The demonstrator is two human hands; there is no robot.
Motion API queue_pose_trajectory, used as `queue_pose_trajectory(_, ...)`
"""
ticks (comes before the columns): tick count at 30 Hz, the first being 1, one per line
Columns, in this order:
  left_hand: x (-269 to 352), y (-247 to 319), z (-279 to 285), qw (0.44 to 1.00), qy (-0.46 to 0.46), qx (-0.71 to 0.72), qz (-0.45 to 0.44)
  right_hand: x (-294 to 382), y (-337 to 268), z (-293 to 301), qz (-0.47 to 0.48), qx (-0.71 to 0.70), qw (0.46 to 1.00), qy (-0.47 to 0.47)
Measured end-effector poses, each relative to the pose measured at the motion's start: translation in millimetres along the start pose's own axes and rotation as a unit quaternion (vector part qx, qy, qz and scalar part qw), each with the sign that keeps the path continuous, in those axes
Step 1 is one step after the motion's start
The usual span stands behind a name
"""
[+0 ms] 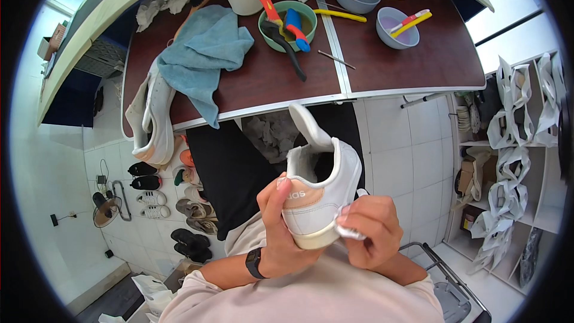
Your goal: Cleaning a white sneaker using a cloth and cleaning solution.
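Observation:
A white sneaker [345, 166] with a peach heel patch is held up over my lap, heel towards me and tongue pulled up. My left hand [282, 224] grips it around the heel from the left, thumb by the peach patch. Pinched in my right hand [372, 231] is a white cloth or tissue [350, 229], which presses against the side of the sole near the heel. Another white sneaker [154, 121] rests at the left edge of the dark red table, partly under a blue towel [206, 45].
On the table [287, 85] stand a green bowl [264, 40] with several brushes and two grey-blue bowls [356, 4] [397, 42] with toothbrushes. A thin metal rod [336, 59] lies near its edge. Shoes [152, 197] line the floor at left; shelves [542, 188] with bagged shoes stand right.

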State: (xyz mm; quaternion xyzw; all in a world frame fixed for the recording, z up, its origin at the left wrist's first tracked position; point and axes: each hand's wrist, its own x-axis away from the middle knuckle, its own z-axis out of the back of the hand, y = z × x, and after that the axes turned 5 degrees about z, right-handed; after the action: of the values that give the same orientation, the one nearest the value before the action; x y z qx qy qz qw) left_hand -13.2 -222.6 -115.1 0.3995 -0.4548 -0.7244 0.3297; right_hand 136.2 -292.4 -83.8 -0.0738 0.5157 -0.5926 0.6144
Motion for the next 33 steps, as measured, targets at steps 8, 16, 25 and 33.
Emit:
queue_pose_trajectory(8, -1.7, 0.4, -4.7, 1.0, 0.018, -0.003, -0.012, -2.9, -6.6, 3.1, 0.046, 0.032, 0.998, -0.036)
queue_pose_trajectory(16, 4.3, -2.6, -8.2, 0.998, 0.025, 0.051, -0.007, 3.4, -6.0, 0.7, 0.065, 0.07, 0.995, -0.012)
queue_pose_trajectory(25, 5.4, -0.3, -5.5, 0.999, 0.013, 0.049, -0.004, 3.4, -9.6, 3.9, 0.124, 0.075, 0.989, -0.031)
queue_pose_trajectory(33, 3.5, -1.1, -6.6, 0.998, 0.013, 0.055, -0.012, 5.1, -0.4, 3.5, 0.079, 0.092, 0.993, -0.008)
